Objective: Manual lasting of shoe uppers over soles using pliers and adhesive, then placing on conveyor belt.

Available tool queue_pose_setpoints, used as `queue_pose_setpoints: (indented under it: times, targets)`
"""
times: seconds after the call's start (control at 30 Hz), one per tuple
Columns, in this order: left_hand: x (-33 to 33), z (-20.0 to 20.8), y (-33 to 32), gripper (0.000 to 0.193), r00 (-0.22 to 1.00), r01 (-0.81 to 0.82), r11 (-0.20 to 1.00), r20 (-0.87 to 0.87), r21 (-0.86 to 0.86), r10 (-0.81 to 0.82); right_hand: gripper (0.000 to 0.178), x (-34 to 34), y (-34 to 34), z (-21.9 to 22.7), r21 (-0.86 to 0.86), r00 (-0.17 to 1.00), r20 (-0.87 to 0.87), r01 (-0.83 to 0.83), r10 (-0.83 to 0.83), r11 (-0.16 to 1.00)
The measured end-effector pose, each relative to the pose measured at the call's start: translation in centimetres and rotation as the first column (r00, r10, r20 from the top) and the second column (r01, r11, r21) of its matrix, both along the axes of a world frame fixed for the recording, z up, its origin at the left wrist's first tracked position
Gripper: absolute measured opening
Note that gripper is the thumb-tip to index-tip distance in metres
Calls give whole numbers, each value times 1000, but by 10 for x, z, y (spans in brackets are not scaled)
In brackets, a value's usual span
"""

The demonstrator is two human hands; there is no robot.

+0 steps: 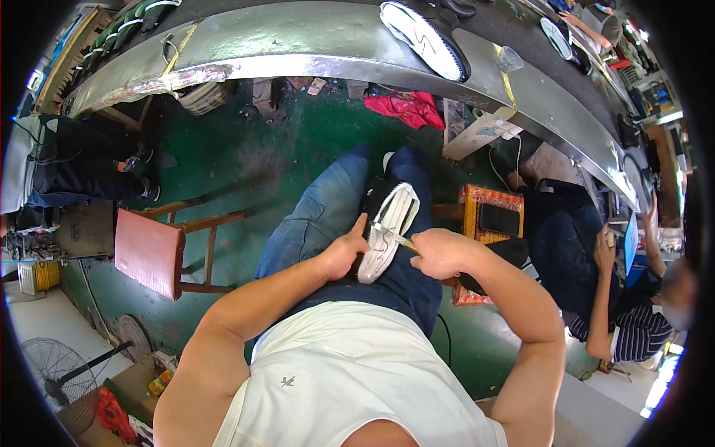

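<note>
On my lap lies a shoe (388, 246) with a white upper and dark edges, its toe toward me. My left hand (347, 251) grips the shoe's left side, with the index finger stretched along it. In my right hand (441, 253) is a slim brush (403, 240) with a pale handle. Its tip reaches over the middle of the shoe and seems to touch the upper. The left fingertips under the shoe are hidden.
A metal-edged bench (313, 63) curves across the front, carrying another white shoe (426, 43). Left stands a pink-topped stool (149, 252). Close on my right, a black phone (498, 220) rests on an orange patterned seat (468, 223). Another person (633, 324) sits further right.
</note>
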State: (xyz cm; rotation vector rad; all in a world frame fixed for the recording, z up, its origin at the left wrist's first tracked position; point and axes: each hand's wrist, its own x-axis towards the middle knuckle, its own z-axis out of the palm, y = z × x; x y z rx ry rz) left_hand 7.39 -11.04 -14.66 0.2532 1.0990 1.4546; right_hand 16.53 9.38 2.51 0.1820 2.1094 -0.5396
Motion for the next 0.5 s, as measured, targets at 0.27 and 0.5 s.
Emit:
queue_pose_setpoints:
  times: [0.27, 0.5]
  targets:
    - [-5, -26, 34, 67, 915, -364, 831, -330, -420, 233, 33, 55, -36, -104, -242, 756, -540, 283, -371, 928]
    - [-3, -17, 40, 59, 598, -461, 819, -802, -342, 1, 43, 49, -14, -74, -216, 884, -300, 302, -358, 928]
